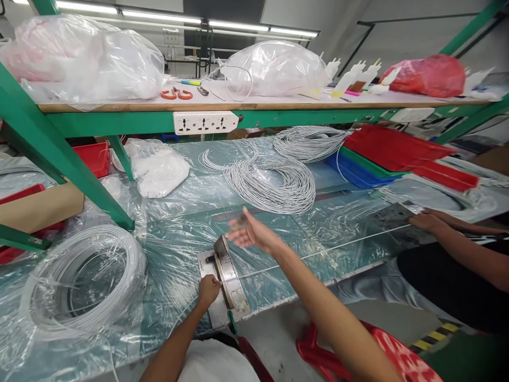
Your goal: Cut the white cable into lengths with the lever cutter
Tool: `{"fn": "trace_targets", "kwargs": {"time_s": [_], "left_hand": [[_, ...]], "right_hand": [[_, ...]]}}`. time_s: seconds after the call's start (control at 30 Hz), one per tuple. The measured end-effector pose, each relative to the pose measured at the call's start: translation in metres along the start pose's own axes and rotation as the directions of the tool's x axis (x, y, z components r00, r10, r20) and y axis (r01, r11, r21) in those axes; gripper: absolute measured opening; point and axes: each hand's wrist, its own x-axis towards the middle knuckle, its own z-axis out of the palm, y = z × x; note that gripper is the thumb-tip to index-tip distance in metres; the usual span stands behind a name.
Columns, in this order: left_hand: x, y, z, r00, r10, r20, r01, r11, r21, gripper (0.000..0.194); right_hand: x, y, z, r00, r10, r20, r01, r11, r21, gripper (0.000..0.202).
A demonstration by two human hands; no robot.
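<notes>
Our left hand (210, 290) is closed, seemingly around the white wire (350, 242), beside the metal fixture (233, 281); our right hand (248, 233) hangs open. A loose pinch could let the wire slip. Straight across the table (178, 233), its long axis points rightward, slightly away, toward a co-worker's hand (427, 220).

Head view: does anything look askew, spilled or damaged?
No spill shows. The clear plastic sheet is wrinkled throughout, and one wire strand strays from the rear coil near the blue tray, apart from the bundled loops. The metal fixture appears stained.
</notes>
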Motion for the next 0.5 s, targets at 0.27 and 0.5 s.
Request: {"fn": "trace_targets", "kwargs": {"time_s": [0.27, 0.5], "left_hand": [[0.000, 0.000, 0.001, 1.000, -0.011, 0.000, 0.011, 1.000, -0.004, 0.019], [0.002, -0.005, 0.005, 1.000, -0.003, -0.014, 0.002, 1.000, -0.021, 0.017]], "right_hand": [[-0.118, 0.151, 0.033, 0.959, 0.220, -0.178, -0.209, 0.975, 0.078, 0.065], [-0.105, 0.251, 0.051, 0.873, -0.067, -0.482, -0.033, 0.980, -0.197, 0.052]]}}
